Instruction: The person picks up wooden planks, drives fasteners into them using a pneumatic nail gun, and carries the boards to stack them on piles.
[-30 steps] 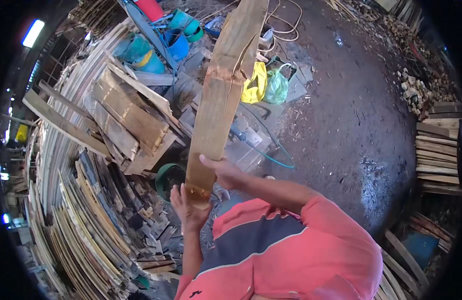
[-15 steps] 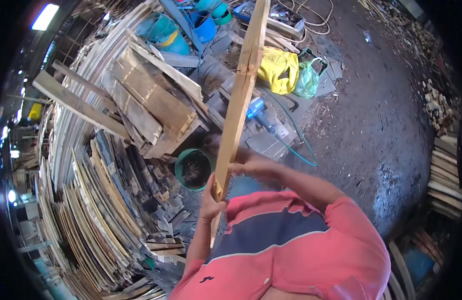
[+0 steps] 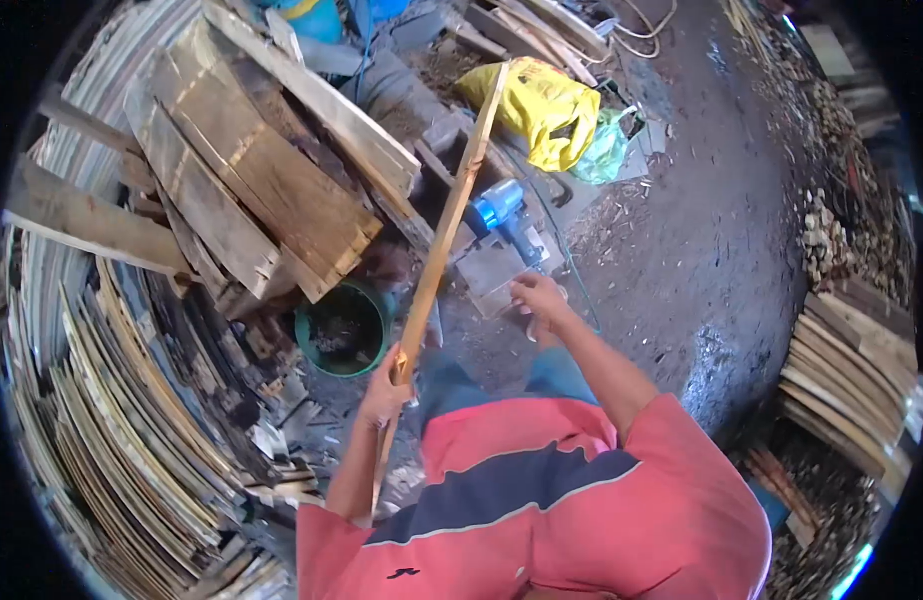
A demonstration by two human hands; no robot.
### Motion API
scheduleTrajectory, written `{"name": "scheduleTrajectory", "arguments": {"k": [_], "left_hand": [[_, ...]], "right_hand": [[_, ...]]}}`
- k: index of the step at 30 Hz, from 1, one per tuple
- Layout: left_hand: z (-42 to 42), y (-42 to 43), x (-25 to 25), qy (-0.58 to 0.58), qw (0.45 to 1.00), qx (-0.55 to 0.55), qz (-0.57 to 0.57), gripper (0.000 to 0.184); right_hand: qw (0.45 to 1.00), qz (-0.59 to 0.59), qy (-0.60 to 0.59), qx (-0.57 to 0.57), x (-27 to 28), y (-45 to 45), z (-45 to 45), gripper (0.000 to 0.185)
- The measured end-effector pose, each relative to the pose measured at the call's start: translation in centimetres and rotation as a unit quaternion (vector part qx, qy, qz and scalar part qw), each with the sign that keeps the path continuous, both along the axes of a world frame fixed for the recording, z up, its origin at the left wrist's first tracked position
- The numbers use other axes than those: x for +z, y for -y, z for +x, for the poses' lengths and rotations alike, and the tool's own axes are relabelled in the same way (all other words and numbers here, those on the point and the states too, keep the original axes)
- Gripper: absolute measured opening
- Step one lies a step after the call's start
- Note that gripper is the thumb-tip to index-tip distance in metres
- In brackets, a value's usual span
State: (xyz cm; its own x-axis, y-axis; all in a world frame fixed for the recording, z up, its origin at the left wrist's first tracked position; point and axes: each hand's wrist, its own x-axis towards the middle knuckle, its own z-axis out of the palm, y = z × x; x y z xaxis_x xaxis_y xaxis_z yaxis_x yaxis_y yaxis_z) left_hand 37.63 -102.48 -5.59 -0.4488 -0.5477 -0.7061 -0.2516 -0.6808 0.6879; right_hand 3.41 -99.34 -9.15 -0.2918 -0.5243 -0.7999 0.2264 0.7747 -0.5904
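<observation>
My left hand is wrapped round the lower part of a long wooden plank, which stands edge-on to me and slants up to the right, its top end near a yellow bag. My right hand is off the plank, its fingers curled; whether anything small is between them is too unclear to tell. Just beyond it a blue power tool lies near a flat pale board.
A green bucket stands left of the plank. Wide boards lean at the upper left, above stacked strips. A green bag sits beside the yellow one. More planks are piled at the right. A thin hose trails near the tool.
The plank has turned from its broad face to its narrow edge. My right hand has let go of it and moved right. The view has shifted, and the tool shows more fully.
</observation>
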Motion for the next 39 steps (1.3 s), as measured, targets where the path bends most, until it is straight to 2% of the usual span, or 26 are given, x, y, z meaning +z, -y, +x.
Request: {"name": "scheduleTrajectory", "arguments": {"k": [1,2,4,8,10,11,12,14,15,16,17,18,21,23,24,26,27,28,30,31,32,34,35,36,38,39], "left_hand": [[-0.6,0.0,-0.1,0.025,0.999,0.023,0.008,0.095],[-1.2,0.5,0.3,0.065,0.998,-0.007,-0.020,0.095],[-2.0,0.2,-1.2,0.131,0.989,-0.014,-0.064,0.094],[-2.7,0.3,-5.4,0.201,0.975,-0.015,-0.092,0.093],[-2.2,0.9,-9.8,0.345,0.882,-0.132,-0.294,0.095],[-1.9,1.5,-11.9,0.316,0.910,-0.097,-0.250,0.099],[-1.5,1.9,-14.0,0.313,0.911,-0.108,-0.247,0.099],[-3.2,2.7,-14.6,0.497,0.772,-0.218,-0.332,0.102],[-3.2,3.4,-14.0,0.501,0.809,-0.222,-0.214,0.109],[-2.6,3.1,-14.8,0.508,0.810,-0.213,-0.199,0.109],[-2.0,3.0,-15.4,0.505,0.791,-0.239,-0.251,0.112],[-1.5,2.9,-16.1,0.499,0.767,-0.266,-0.303,0.115],[-0.7,2.9,-17.5,0.474,0.795,-0.252,-0.283,0.117],[-0.9,3.1,-17.5,0.444,0.815,-0.230,-0.292,0.115],[-1.1,3.2,-17.4,0.442,0.820,-0.236,-0.275,0.114],[-0.9,3.0,-17.2,0.443,0.832,-0.224,-0.248,0.112],[-0.6,2.7,-17.3,0.447,0.823,-0.222,-0.272,0.111],[-0.6,2.3,-17.6,0.450,0.813,-0.220,-0.296,0.110],[-0.8,2.1,-18.4,0.479,0.815,-0.187,-0.268,0.111],[-0.2,2.0,-19.0,0.460,0.821,-0.188,-0.281,0.111],[0.0,1.6,-19.4,0.441,0.826,-0.191,-0.293,0.110],[-0.6,1.6,-18.2,0.462,0.820,-0.187,-0.282,0.110],[-0.9,1.8,-17.5,0.481,0.805,-0.196,-0.285,0.110],[-1.2,1.8,-17.2,0.478,0.811,-0.193,-0.275,0.110],[-1.8,1.6,-16.6,0.523,0.768,-0.193,-0.316,0.109],[-2.0,1.7,-16.2,0.523,0.764,-0.188,-0.328,0.107]], "right_hand": [[0.998,0.001,-0.052,0.047,-4.1,-0.2,-1.1,0.041],[0.997,0.012,-0.042,0.061,-7.0,-0.3,-2.3,0.041],[0.930,-0.024,-0.284,0.233,-12.0,0.6,-3.8,0.044],[0.877,0.013,-0.375,0.301,-14.8,4.0,-5.2,0.050],[0.864,0.018,-0.400,0.307,-15.2,5.8,-5.8,0.057],[0.846,0.020,-0.426,0.320,-15.7,6.5,-5.9,0.065],[0.849,0.030,-0.424,0.315,-16.4,7.3,-6.1,0.065],[0.829,0.083,-0.423,0.357,-18.2,8.1,-6.2,0.078],[0.824,0.082,-0.413,0.379,-18.5,8.0,-5.8,0.078],[0.838,0.084,-0.415,0.345,-18.8,8.4,-5.7,0.083],[0.852,0.087,-0.417,0.304,-19.1,8.9,-5.7,0.089],[0.839,0.104,-0.431,0.315,-19.4,9.4,-5.7,0.095],[0.831,0.112,-0.456,0.298,-19.9,9.6,-5.7,0.103],[0.891,0.136,-0.340,0.270,-19.7,10.0,-7.2,0.108],[0.885,0.132,-0.348,0.280,-19.5,10.0,-7.5,0.108],[0.902,0.048,-0.366,0.224,-19.9,9.4,-7.7,0.112],[0.912,0.072,-0.346,0.208,-19.9,9.5,-7.9,0.100],[0.906,0.068,-0.351,0.226,-19.3,9.9,-8.0,0.100],[0.931,-0.021,-0.302,0.204,-17.5,10.6,-8.3,0.081],[0.946,-0.069,-0.277,0.151,-15.5,11.0,-7.7,0.057],[0.943,-0.067,-0.279,0.171,-12.1,11.5,-6.4,0.057],[0.980,-0.048,-0.161,0.107,-6.2,12.4,-3.9,0.042],[0.988,-0.085,-0.119,0.058,-6.5,12.1,-3.7,0.025],[0.994,-0.086,-0.045,0.047,-6.6,12.4,-4.1,0.016],[0.999,-0.040,0.031,-0.005,-6.0,14.2,-3.4,0.013],[0.998,-0.064,0.014,0.018,-6.2,14.6,-3.2,0.012]]}}
